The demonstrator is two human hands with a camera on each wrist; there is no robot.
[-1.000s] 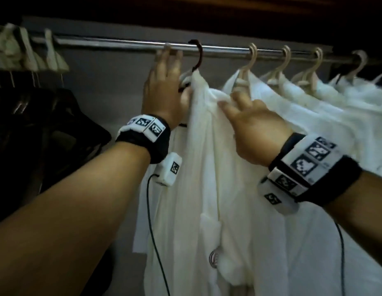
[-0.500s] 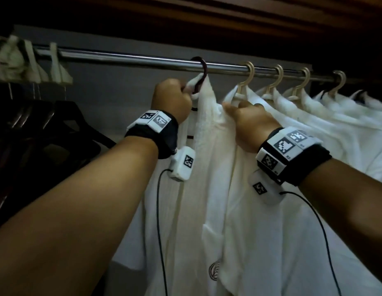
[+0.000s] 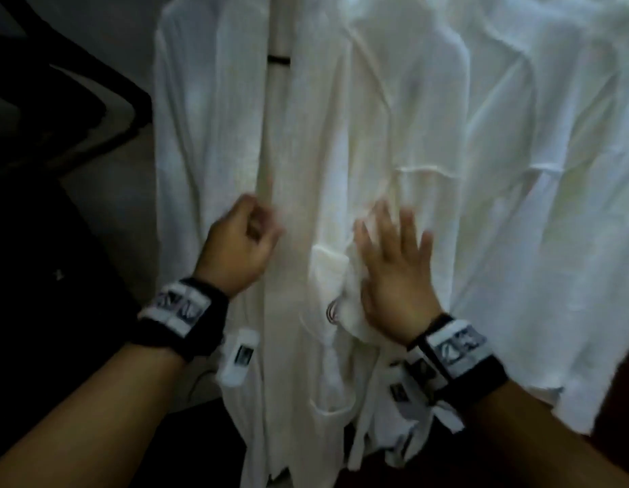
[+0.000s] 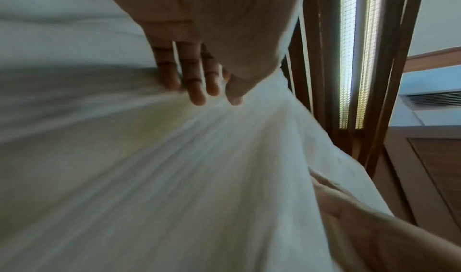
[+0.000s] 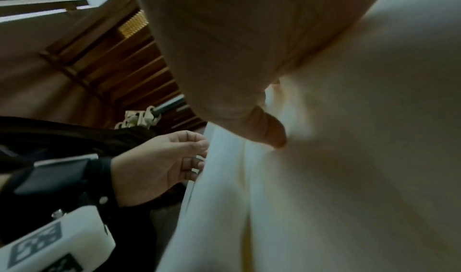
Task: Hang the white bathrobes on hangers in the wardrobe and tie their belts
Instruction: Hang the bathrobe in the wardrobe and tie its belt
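At the left of the head view, dark garments (image 3: 59, 100) hang beside the white bathrobe (image 3: 214, 135), which is already up inside the wardrobe with further bathrobes (image 3: 517, 170) to its right. The left hand (image 3: 237, 250), fingers loosely curled, touches the robe's front edge; whether it pinches cloth cannot be told. The right hand (image 3: 394, 272) lies spread and flat against the right front panel. To do this step well, the person should probably draw both panels together evenly and find the belt, not clearly identifiable here, before knotting. Only the right wrist view shows the rail (image 5: 169, 105) and bare hangers (image 5: 137, 118) above; only the left wrist view shows the left fingers (image 4: 197, 75) pressing into taut cloth.
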